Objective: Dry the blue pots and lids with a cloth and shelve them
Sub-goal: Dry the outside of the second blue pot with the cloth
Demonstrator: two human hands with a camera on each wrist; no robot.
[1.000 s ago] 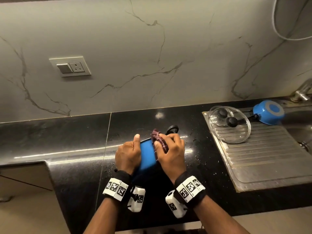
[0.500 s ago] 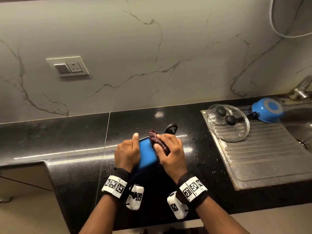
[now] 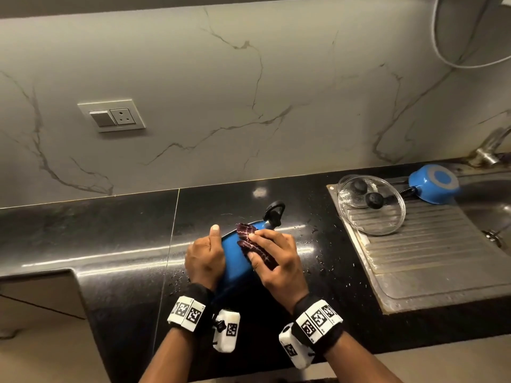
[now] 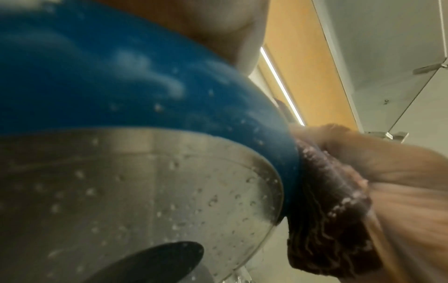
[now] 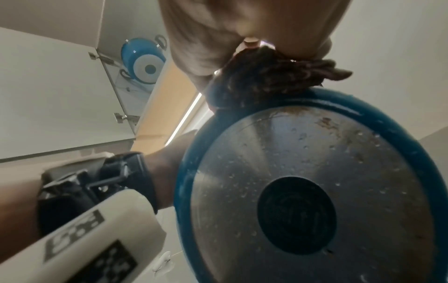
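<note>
A blue pot (image 3: 235,258) with black loop handles is held tilted above the black counter, its wet steel base (image 5: 315,181) facing down. My left hand (image 3: 206,255) grips its left rim, thumb up. My right hand (image 3: 276,258) holds a dark maroon cloth (image 3: 253,246) pressed on the pot's right wall; the wrist views show the cloth (image 4: 334,220) (image 5: 274,80) against the blue side (image 4: 121,86). Two glass lids (image 3: 372,203) with black knobs lie on the steel drainboard. A second blue pot (image 3: 434,183) sits upside down by the sink. Another blue pot (image 5: 143,61) stands in the open wall cupboard.
The steel drainboard (image 3: 431,258) and sink fill the right side, with a tap (image 3: 489,150) at the wall. Water drops dot the black counter (image 3: 326,261). A switch and socket plate (image 3: 112,116) is on the marble wall. The counter steps back at the left front (image 3: 55,272).
The right hand has slid the cloth along the pot's wall, down toward me, while the left hand keeps its grip on the rim. The pot stays about where it was.
</note>
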